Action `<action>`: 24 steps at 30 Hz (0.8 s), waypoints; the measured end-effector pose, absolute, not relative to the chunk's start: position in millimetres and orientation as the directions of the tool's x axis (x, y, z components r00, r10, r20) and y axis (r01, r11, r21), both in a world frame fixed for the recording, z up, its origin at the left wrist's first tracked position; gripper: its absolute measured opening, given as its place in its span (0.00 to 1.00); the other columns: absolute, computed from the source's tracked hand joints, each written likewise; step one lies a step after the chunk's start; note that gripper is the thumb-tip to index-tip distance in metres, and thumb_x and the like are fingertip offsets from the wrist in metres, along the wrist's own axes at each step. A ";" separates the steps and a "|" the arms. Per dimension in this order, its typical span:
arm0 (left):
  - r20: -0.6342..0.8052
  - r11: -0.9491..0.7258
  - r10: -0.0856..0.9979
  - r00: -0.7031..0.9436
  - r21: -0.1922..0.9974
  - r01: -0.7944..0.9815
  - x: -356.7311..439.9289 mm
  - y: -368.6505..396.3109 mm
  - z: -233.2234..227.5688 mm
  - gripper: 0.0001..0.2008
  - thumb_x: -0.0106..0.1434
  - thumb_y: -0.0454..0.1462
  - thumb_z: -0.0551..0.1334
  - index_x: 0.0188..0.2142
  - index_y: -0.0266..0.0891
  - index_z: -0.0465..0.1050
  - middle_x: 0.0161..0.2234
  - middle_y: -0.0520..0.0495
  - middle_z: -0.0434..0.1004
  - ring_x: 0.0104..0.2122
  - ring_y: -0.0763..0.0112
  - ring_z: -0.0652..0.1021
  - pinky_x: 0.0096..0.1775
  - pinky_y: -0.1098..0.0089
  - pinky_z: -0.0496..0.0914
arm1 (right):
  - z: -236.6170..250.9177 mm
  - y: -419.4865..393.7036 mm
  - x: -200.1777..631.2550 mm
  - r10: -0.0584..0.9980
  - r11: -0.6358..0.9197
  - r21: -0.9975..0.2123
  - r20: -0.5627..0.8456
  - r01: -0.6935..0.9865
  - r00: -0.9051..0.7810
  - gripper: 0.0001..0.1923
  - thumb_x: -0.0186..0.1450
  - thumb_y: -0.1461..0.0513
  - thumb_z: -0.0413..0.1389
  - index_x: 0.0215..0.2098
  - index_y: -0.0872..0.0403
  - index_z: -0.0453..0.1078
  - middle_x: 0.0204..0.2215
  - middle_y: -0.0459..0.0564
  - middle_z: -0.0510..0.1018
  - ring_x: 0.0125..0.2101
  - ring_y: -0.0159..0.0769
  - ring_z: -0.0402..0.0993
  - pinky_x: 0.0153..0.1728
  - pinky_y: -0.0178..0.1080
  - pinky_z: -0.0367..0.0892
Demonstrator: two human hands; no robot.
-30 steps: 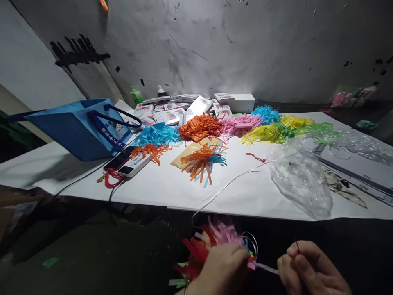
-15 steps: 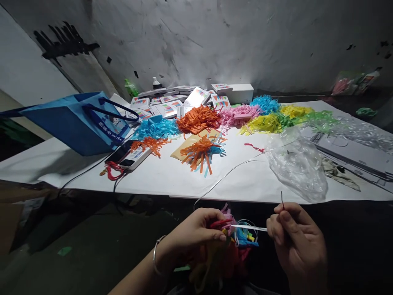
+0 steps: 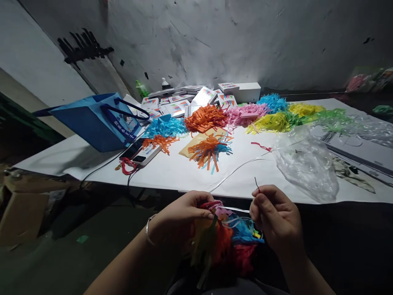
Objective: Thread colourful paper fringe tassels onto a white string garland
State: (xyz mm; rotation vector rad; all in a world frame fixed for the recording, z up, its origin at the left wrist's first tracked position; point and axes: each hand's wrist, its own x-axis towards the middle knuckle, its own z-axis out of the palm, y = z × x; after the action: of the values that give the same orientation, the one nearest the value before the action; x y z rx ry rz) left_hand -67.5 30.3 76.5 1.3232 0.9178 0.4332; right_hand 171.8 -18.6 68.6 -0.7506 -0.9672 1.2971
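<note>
Below the table's front edge my left hand [image 3: 181,217] grips a bundle of multicoloured paper strips [image 3: 229,241], red, orange, blue and pink, hanging toward my lap. Close to its right, my right hand [image 3: 274,215] pinches a thin dark needle [image 3: 256,184] whose tip points up. A pale thin ribbon [image 3: 236,170] runs from the bundle up across the white table [image 3: 172,172] toward a clear plastic bag [image 3: 307,164].
Piles of cut paper fringe in blue [image 3: 164,128], orange [image 3: 205,118], pink [image 3: 244,114], yellow and green lie across the table. A blue carrier bag [image 3: 98,121] stands at left beside a phone [image 3: 133,149]. Small white boxes [image 3: 196,97] are stacked by the wall. A cardboard box [image 3: 23,211] sits on the floor at left.
Both hands have risen in view and come closer together. The right hand slid left along the ribbon toward the bundle, and the bundle now hangs lower between the hands.
</note>
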 end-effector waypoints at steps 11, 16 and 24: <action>-0.252 0.000 0.823 0.509 0.895 0.445 -100.5 34.4 95.0 0.14 0.61 0.46 0.67 0.34 0.36 0.74 0.29 0.52 0.71 0.30 0.69 0.70 0.32 0.73 0.63 | 86.0 3.1 148.0 0.947 0.149 -0.870 0.262 -0.470 -0.186 0.04 0.70 0.60 0.60 0.38 0.51 0.73 0.22 0.39 0.78 0.20 0.23 0.73 0.23 0.26 0.70; -0.209 -0.073 0.840 0.501 0.871 0.486 -106.6 34.7 100.7 0.14 0.64 0.47 0.65 0.38 0.37 0.77 0.33 0.48 0.77 0.34 0.65 0.74 0.34 0.71 0.67 | 96.9 11.7 145.0 0.926 0.160 -0.868 0.297 -0.470 -0.232 0.04 0.70 0.60 0.60 0.37 0.52 0.72 0.23 0.40 0.77 0.20 0.24 0.73 0.23 0.28 0.70; -0.142 -0.154 0.883 0.447 0.813 0.561 -116.4 35.2 110.8 0.13 0.62 0.46 0.66 0.35 0.38 0.77 0.29 0.49 0.76 0.30 0.66 0.74 0.31 0.73 0.67 | 102.0 17.6 140.3 0.908 0.144 -0.853 0.316 -0.502 -0.276 0.04 0.69 0.61 0.59 0.37 0.53 0.72 0.22 0.40 0.77 0.19 0.24 0.73 0.23 0.29 0.70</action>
State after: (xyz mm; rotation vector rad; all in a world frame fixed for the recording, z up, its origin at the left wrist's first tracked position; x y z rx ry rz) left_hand -116.4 35.2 110.8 1.8381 1.2262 0.4705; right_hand 140.3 17.6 102.0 -0.4764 -1.1778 1.4618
